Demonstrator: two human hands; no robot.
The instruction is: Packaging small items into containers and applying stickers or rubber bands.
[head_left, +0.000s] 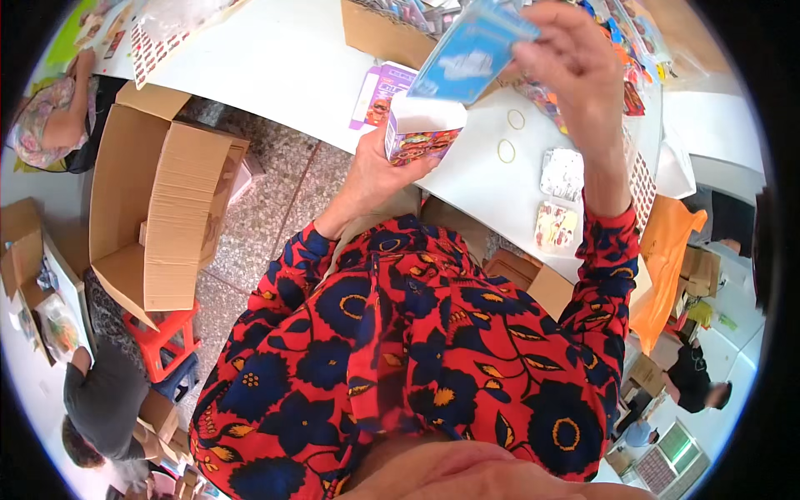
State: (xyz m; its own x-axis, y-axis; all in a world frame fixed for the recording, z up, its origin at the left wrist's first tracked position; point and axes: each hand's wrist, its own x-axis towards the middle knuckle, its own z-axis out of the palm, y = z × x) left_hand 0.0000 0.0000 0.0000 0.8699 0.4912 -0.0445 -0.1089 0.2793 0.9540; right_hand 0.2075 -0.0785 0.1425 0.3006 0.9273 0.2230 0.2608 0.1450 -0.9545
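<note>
My left hand [377, 173] is wrapped round a small purple printed box [423, 143], whose open top faces up over the table's near edge. Just above that opening, my right hand [575, 71] pinches the right end of a flat, clear blue plastic packet [468, 57]. The packet is tilted, its lower left edge close to the box's white inner flap; whether the two touch I cannot tell. Behind the box lies a purple printed carton [367, 102] on the white table.
Two rubber bands [506, 151] and stacks of small stickers [557, 226] lie on the table [275, 62]. A cardboard box of packets [375, 33] stands at the back. An orange bag [667, 267] hangs at the right. Large open cartons [179, 217] and a red stool [162, 342] stand left; other people sit nearby.
</note>
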